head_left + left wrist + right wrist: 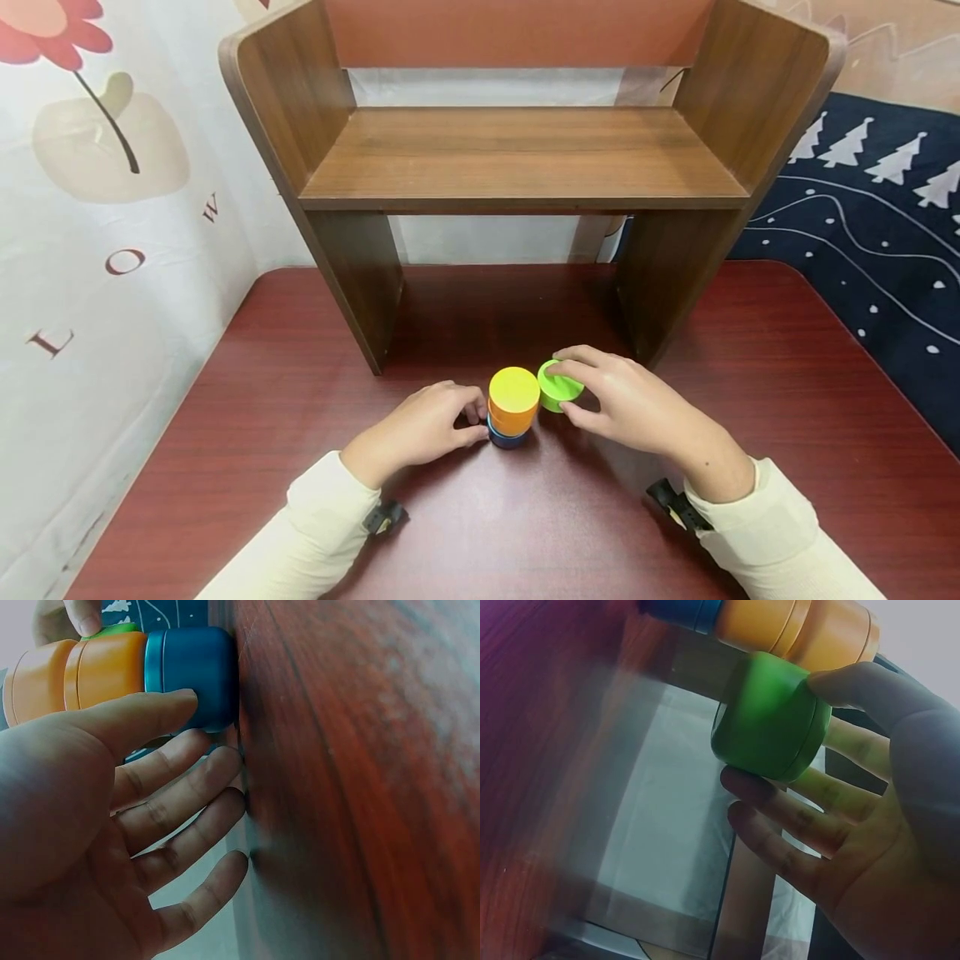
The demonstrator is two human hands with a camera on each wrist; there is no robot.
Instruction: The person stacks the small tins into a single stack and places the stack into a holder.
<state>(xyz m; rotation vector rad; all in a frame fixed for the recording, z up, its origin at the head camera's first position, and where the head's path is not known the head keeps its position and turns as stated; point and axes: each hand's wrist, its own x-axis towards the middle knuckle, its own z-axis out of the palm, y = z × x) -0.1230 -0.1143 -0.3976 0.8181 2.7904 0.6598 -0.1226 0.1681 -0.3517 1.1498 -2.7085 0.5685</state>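
Note:
A small upright stack stands on the table: a dark blue round container (202,675) at the bottom with a lighter blue rim, an orange round container (112,667) above it, and a yellow-topped container (514,389) uppermost. My left hand (431,421) is at the stack's left side, its thumb against the blue container and its other fingers loosely bent beside it. Right of the stack, my right hand (633,404) holds a bright green round container (769,716) between thumb and fingers. In the right wrist view the green container is held close beside the orange ones.
A brown wooden shelf unit (525,154) stands behind the hands on the dark red table (300,350). A white printed cloth (150,242) hangs at the left, and a navy cloth with white trees (862,225) at the right.

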